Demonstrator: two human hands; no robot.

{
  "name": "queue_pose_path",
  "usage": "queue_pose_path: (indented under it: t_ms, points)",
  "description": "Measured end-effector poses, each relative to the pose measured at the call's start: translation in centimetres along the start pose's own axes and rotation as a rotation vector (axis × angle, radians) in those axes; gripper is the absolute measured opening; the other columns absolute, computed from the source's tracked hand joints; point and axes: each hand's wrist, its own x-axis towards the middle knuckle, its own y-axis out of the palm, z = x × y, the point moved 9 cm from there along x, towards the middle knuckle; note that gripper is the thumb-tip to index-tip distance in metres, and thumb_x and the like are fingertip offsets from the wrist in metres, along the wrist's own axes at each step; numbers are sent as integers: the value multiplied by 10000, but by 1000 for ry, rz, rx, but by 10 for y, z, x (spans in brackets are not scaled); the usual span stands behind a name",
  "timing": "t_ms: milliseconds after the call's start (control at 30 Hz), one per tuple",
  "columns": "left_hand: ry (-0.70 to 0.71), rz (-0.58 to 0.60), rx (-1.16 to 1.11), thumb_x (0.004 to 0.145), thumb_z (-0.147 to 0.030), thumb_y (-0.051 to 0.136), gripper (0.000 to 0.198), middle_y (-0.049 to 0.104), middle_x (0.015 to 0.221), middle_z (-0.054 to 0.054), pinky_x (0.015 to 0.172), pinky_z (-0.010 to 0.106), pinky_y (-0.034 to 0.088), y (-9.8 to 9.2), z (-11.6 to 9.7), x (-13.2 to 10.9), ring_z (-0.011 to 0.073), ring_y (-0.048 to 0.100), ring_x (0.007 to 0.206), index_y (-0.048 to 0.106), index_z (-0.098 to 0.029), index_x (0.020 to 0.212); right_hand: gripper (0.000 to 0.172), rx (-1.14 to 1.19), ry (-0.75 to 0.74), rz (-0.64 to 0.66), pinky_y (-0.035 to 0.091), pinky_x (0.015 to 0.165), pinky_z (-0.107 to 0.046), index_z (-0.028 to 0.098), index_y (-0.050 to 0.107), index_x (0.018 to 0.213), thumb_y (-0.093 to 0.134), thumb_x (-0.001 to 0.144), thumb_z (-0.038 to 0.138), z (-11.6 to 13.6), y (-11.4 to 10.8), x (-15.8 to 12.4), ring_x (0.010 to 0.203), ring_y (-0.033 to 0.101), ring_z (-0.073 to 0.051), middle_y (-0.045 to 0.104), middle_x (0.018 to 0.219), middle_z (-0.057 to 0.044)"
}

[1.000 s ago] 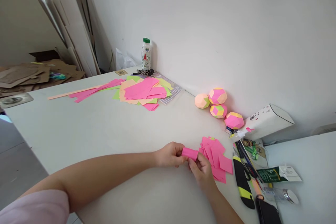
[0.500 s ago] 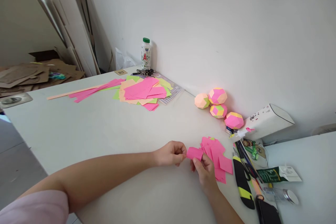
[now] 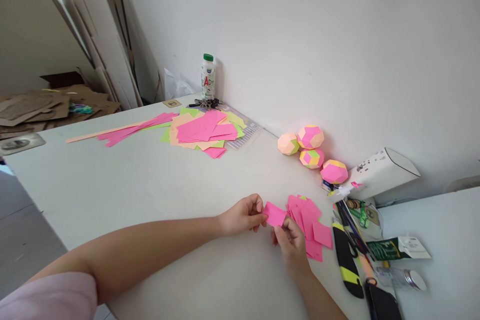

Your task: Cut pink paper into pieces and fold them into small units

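A small pink piece of paper [image 3: 275, 214] is held up between my two hands above the white table [image 3: 157, 185]. My left hand [image 3: 245, 214] pinches its left edge between thumb and fingers. The lower right edge is gripped by my right hand [image 3: 290, 242], thumb in front and fingers partly behind the paper. Just past my right hand lies a loose pile of pink paper pieces [image 3: 305, 220], with a bit of green showing at its top.
Several faceted paper balls [image 3: 311, 137] rest by the wall. Farther back are a heap of coloured paper [image 3: 202, 127], paper strips [image 3: 138, 127], keys [image 3: 205, 103] and a white bottle [image 3: 208, 77]. A black-and-yellow cutter-like object [image 3: 347, 260] and a clear jar [image 3: 403, 278] are at right.
The pink paper was curled over and now looks flatter, its face tilted toward me. My left hand has risen slightly and its fingers have shifted onto the paper's edge.
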Motion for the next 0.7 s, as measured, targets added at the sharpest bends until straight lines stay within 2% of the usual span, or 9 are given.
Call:
queue_pose_path:
  t_ms: [100, 200, 267, 333, 400, 467, 600, 700]
  points:
    - [22, 3, -10, 759, -360, 669, 357, 577, 624, -54, 476, 208, 369, 0, -3, 0, 52, 469, 457, 350, -200, 767, 246, -10, -122, -30, 384, 551, -285, 228, 415, 672, 452, 895, 325, 12, -3, -2, 543, 453, -142, 483, 594, 24]
    - [39, 9, -5, 773, -352, 646, 298, 542, 611, -60, 461, 203, 353, 0, -6, -1, 52, 452, 454, 398, -186, 774, 148, 21, -236, -81, 394, 568, -285, 236, 428, 741, 456, 881, 274, 21, -5, -6, 570, 472, -144, 501, 672, 17]
    - [44, 30, 12, 787, -355, 630, 262, 534, 620, -55, 474, 211, 362, 1, -7, -2, 57, 453, 468, 442, -174, 804, 7, 4, -216, -109, 404, 550, -271, 238, 480, 858, 479, 864, 237, 17, -6, -7, 594, 489, -134, 542, 850, -20]
    - [38, 53, 29, 802, -369, 618, 252, 542, 648, -42, 505, 225, 386, 3, -6, -2, 67, 466, 501, 488, -162, 868, 142, -57, -140, -116, 436, 570, -269, 236, 526, 998, 488, 863, 219, 8, -6, -5, 674, 526, -138, 521, 1075, -73]
    - [29, 64, 35, 809, -396, 614, 295, 547, 676, -32, 535, 240, 404, 3, -5, -3, 80, 477, 538, 518, -157, 953, 203, -109, -98, -116, 468, 622, -279, 231, 559, 1067, 500, 873, 243, 2, -7, -3, 797, 552, -168, 479, 1185, -101]
    - [21, 75, 42, 813, -432, 608, 355, 538, 684, -29, 554, 248, 411, 4, -4, -4, 92, 482, 570, 532, -155, 1021, 192, -126, -113, -105, 479, 628, -277, 225, 598, 1040, 518, 880, 292, 1, -7, -1, 873, 553, -197, 482, 1184, -109]
    - [13, 148, 175, 836, -492, 564, 392, 493, 626, -44, 547, 236, 367, 10, -5, -7, 93, 452, 564, 577, -153, 1033, 164, -136, -145, -101, 471, 593, -267, 214, 621, 914, 525, 888, 344, 6, -7, 0, 835, 555, -193, 514, 1135, -104]
    - [10, 185, 269, 831, -521, 558, 405, 427, 583, -59, 493, 220, 285, 12, -5, -10, 77, 358, 521, 617, -147, 974, 165, -122, -124, -77, 444, 575, -259, 206, 596, 857, 515, 897, 344, 10, -4, 1, 737, 536, -169, 563, 956, -74]
